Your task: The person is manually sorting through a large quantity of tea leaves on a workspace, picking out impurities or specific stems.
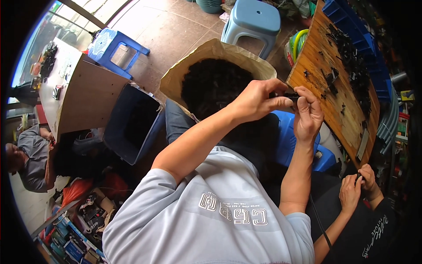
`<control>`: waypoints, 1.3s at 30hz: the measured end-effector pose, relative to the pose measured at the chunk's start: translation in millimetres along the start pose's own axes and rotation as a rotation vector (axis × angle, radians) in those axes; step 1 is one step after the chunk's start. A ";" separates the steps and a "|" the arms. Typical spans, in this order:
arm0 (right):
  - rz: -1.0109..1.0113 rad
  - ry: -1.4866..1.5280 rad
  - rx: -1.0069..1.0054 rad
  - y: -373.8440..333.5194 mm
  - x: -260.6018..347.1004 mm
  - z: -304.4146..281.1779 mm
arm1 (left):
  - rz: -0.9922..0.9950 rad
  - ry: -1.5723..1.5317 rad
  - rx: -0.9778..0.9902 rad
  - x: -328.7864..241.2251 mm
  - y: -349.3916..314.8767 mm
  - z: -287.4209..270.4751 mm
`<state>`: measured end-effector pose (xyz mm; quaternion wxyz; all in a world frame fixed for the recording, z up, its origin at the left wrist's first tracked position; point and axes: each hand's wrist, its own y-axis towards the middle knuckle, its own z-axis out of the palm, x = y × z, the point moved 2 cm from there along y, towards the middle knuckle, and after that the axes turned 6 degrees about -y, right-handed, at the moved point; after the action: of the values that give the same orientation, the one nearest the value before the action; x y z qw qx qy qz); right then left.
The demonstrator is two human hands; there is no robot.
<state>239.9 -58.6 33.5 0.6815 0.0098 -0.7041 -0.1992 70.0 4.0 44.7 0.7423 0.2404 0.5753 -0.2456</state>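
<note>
Both my hands are raised in front of my chest, past the near right rim of an open pale sack (173,83). Small black pieces (215,81) fill much of the sack. Between my fingertips is a small dark piece (289,95), its exact kind too small to make out. My left hand (259,100) pinches its left end with thumb and fingers. From the other side, my right hand (307,110) grips it between thumb and curled fingers. The fingers cover most of the piece.
To the right a tilted-looking wooden table (321,83) carries black parts (351,57) beside a blue crate (349,20). A dark blue bin (156,132) stands left of my legs. Two stools, blue (116,50) and light blue (255,22), stand beyond. Co-workers sit left (33,154) and right (351,193).
</note>
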 end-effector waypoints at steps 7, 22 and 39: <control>0.088 -0.138 0.101 -2.4 10.6 25.7 | 0.404 0.384 -0.195 7.0 -12.4 0.4; 0.172 0.054 0.123 -7.7 -6.4 36.6 | 0.326 0.287 -0.313 16.0 -22.2 5.8; 0.287 -0.146 0.241 -7.2 1.6 17.0 | -0.224 -0.487 -0.059 20.5 -21.8 -4.6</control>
<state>221.6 -61.1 33.1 0.6439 -0.0237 -0.7646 -0.0147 57.1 -11.5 22.2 0.8338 0.0871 0.4096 -0.3598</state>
